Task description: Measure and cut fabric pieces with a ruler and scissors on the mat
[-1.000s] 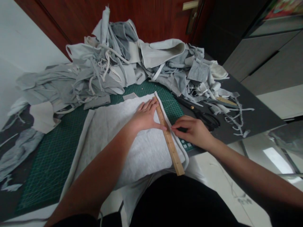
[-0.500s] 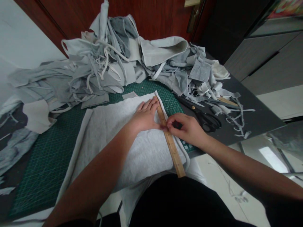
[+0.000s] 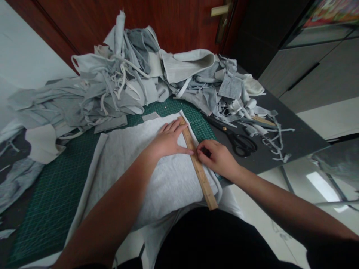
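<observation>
A light grey piece of fabric (image 3: 165, 183) lies flat, with a wooden ruler (image 3: 200, 172) running along its right side and reaching past the near edge. My left hand (image 3: 169, 140) is spread flat on the fabric. Its fingertips rest on the ruler's far end and its thumb on the ruler's middle. At the ruler's right edge my right hand (image 3: 217, 157) is closed in a pinch close to the left thumb. Whatever sits between those fingertips is hidden.
Under the fabric is a green cutting mat (image 3: 60, 186) on a dark table (image 3: 297, 134). Black scissors (image 3: 242, 144) lie to the right of my right hand. A large heap of grey fabric scraps (image 3: 112, 89) fills the back, before a reddish-brown door (image 3: 179, 22).
The whole view has shifted slightly. Both hands stay at the ruler in nearly the same pose, the right one still pinching at its edge.
</observation>
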The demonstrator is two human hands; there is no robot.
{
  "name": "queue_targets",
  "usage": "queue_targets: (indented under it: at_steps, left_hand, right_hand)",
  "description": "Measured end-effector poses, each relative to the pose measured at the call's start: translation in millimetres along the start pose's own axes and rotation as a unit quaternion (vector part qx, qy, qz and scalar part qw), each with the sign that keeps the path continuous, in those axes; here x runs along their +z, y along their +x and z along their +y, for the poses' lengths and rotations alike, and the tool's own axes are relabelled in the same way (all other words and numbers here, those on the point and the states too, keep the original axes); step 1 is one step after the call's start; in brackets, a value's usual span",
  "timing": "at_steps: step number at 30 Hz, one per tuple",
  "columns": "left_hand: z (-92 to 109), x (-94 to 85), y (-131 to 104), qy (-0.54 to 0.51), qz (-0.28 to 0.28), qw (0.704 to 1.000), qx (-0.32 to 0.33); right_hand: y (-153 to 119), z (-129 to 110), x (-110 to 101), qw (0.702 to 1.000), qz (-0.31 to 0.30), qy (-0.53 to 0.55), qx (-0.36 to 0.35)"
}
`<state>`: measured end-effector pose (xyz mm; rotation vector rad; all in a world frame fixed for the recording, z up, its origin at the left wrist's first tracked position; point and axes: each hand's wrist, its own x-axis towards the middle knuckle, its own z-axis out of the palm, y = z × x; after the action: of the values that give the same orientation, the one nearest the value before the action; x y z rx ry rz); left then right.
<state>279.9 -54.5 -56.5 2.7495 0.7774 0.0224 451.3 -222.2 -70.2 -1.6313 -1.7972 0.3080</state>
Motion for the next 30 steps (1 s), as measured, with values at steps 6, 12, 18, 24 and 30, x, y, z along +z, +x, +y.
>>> queue_targets:
  at_steps: [6,12,18,24,30]
  left_hand:
    - [2.8,-2.3,0.0,0.013,-0.013,1.000,-0.014]
    - [4.5,-1.6,-0.9,0.016,-0.008,1.000,-0.014]
    - [4.2,-1.1,-0.3,0.015,-0.009,1.000,-0.016]
    - [4.9,0.1,-0.5,0.019,-0.017,0.999,-0.022]
    - [3.2,2.5,8.7,0.041,-0.018,0.999,-0.031]
  right_hand:
    - [0.2,-0.3,1.5,1.000,-0.004,-0.012,0.010]
    - [4.8,1.0,0.3,0.999,-0.007,-0.032,0.008]
    - [14.7,5.4,-3.1,0.999,-0.029,-0.017,0.011]
    - [11.1,10.0,4.9,0.995,-0.019,-0.080,-0.051]
    - [25.4,16.1,13.3,0.981,-0.029,-0.168,-0.092]
